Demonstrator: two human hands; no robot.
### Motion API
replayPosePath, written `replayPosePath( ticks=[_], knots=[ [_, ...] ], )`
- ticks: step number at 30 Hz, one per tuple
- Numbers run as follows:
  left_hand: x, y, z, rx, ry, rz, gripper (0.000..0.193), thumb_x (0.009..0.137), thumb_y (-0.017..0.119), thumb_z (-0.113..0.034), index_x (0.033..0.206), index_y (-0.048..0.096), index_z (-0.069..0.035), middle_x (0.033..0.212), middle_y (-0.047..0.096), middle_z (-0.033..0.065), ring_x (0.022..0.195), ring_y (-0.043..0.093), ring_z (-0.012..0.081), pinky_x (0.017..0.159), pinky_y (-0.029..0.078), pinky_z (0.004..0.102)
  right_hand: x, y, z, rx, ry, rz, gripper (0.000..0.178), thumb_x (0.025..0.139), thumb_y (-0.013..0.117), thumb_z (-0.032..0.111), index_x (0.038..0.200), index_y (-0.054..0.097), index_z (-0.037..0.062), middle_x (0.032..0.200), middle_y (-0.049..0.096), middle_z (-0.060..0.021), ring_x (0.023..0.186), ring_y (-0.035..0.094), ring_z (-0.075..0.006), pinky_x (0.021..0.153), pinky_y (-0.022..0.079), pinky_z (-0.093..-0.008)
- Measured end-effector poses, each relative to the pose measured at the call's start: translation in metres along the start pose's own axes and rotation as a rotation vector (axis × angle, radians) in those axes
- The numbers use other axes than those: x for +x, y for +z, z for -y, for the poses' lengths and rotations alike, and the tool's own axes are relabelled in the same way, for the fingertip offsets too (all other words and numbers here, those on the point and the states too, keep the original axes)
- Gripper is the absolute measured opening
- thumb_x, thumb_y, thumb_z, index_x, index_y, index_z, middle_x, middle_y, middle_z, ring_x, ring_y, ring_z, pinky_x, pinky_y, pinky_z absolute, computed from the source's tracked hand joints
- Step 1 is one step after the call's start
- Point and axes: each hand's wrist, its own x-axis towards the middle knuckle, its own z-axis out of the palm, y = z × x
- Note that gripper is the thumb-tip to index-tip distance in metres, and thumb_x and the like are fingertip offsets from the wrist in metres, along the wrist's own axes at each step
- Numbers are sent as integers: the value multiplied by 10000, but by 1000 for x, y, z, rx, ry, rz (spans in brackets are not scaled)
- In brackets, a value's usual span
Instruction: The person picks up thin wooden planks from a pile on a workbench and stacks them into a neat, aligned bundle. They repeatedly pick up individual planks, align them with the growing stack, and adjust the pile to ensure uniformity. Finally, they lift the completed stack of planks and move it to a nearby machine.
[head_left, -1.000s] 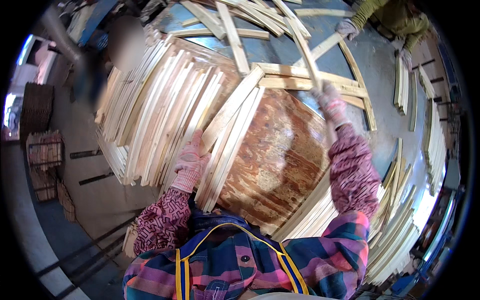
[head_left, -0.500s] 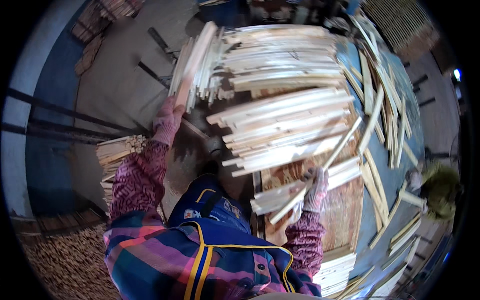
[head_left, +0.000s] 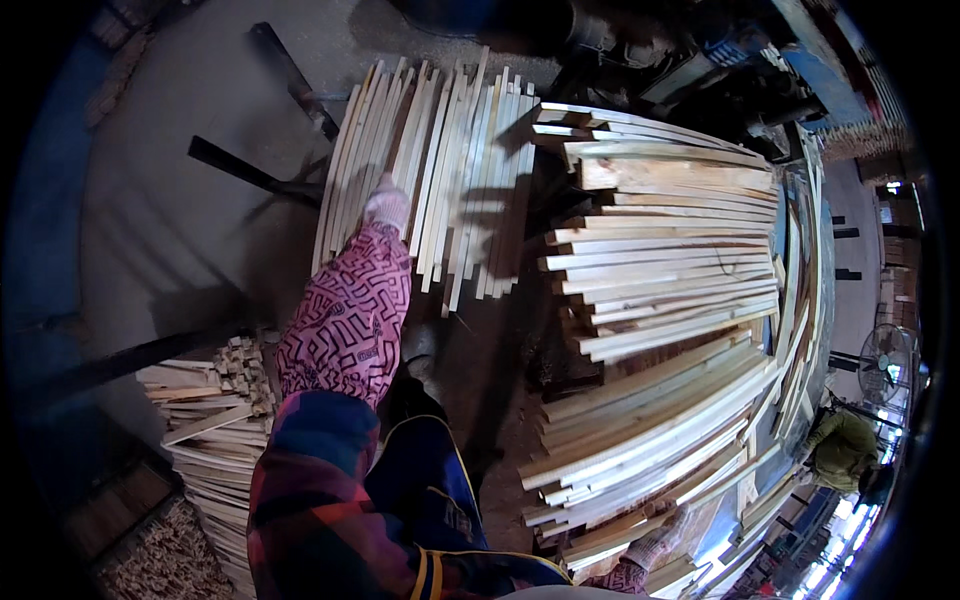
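Note:
My left hand (head_left: 387,207), in a pale pink glove, reaches to a row of long, narrow wooden strips (head_left: 440,180) at the upper middle. Its fingers look closed at the lower end of a brownish strip (head_left: 401,125) lying among the paler ones. At the lower right my right hand (head_left: 652,545) is beside a layer of wooden strips (head_left: 640,425), its fingers dim and blurred. Whether it grips one cannot be made out. A larger stack of strips (head_left: 680,255) lies beyond it.
A bundle of offcuts (head_left: 215,400) stands left of my legs. Dark metal bars (head_left: 235,165) jut out at the left. Loose strips (head_left: 795,290) lie along the blue surface at the right. A person (head_left: 845,450) and a standing fan (head_left: 887,360) are at the far right.
My left hand has brought the raised strip down to the row. My view has turned, and my right hand now appears lower, no longer around the pale strip it was at.

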Motion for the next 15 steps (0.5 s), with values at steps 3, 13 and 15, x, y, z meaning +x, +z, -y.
replayPosePath(
  ticks=[3,13,15],
  knots=[
    [45,24,-17,136,148,-14,224,952,579,-169,1056,770,-112,1398,525,228,938,736,399,607,610,606,-6,17,-2,-101,-84,-232,247,1035,586,320,1083,588,78,893,594,-36,772,583,-148,679,521,-328],
    [-9,-77,52,-63,556,-198,337,987,569,-121,1299,618,-2,1171,677,206,1038,695,312,827,587,481,-80,32,21,331,272,-66,495,1036,505,389,1247,635,-40,979,716,-120,773,695,-262,657,602,-413],
    [-69,-141,45,-231,605,-305,349,987,584,-106,1314,604,13,1205,665,205,1065,680,315,860,576,463,-97,34,24,191,111,-101,532,1061,482,425,1216,644,-57,974,729,-136,789,717,-275,716,621,-406]
  ],
)
